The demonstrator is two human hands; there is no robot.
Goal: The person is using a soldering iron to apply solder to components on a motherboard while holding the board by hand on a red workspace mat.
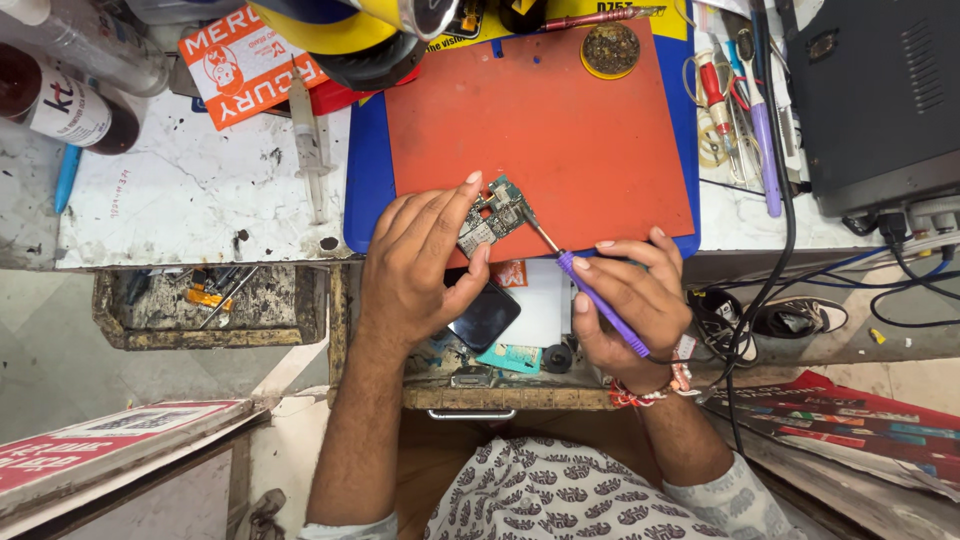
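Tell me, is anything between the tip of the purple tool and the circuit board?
Nothing visible is. The right hand holds the purple tool with its tip at the circuit board, which the left hand holds.

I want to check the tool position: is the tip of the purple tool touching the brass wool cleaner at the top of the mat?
No, the purple tool points its tip at the circuit board, far from the brass wool cleaner.

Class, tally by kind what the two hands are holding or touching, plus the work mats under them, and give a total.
Circuit boards: 1, held by the left hand – circuit board
Purple-handled soldering irons: 1, in the right hand – soldering iron
Work mats: 2 – orange mat, blue mat
Total: 4
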